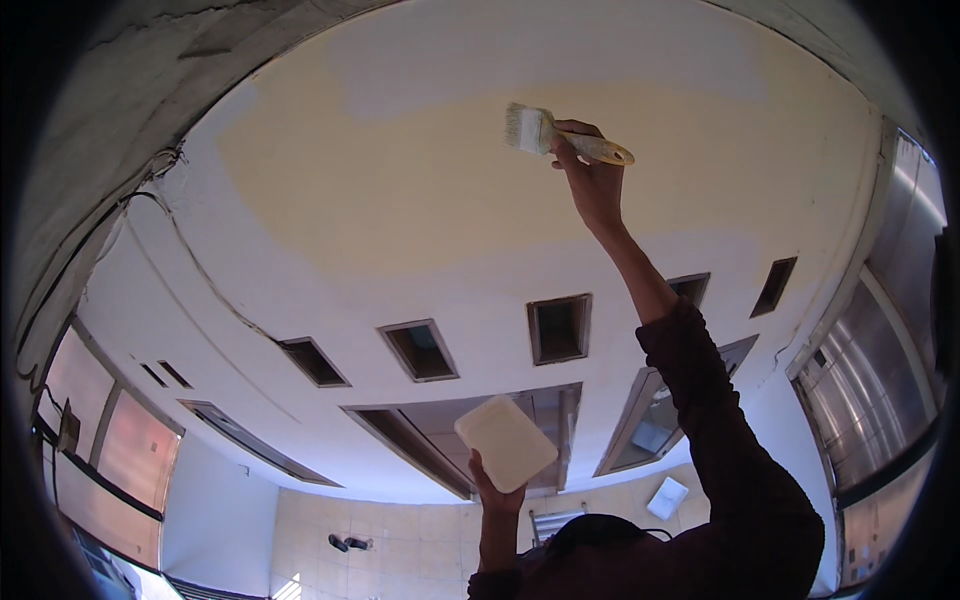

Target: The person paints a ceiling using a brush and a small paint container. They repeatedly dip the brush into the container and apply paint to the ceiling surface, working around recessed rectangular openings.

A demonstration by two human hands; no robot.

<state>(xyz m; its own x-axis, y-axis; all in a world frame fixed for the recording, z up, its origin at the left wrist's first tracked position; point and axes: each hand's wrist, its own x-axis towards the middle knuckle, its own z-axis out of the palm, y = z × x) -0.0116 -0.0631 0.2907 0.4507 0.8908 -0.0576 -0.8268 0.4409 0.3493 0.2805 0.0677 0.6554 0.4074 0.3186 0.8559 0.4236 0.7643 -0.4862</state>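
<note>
My right hand (pixel 594 182) is raised with the arm stretched out, its fingers closed round the handle of a flat paintbrush (pixel 532 128). The bristles point left, and whether they touch the wall I cannot tell. Behind the brush spreads a broad patch of pale yellow paint (pixel 420 170) on the whitish wall (pixel 650 45). Lower down, my left hand (pixel 494 494) grips a cream-coloured rectangular tub (pixel 507 443) by its lower edge. What the tub holds is hard to make out.
Small framed openings (pixel 560 328) run in a row across the wall above a doorway (pixel 400 440). Loose cables (pixel 185 225) hang at the left. On the tiled floor (pixel 420 540) lie dark slippers (pixel 348 543) and a white tray (pixel 667 497). Metal-framed panels (pixel 865 370) stand at the right.
</note>
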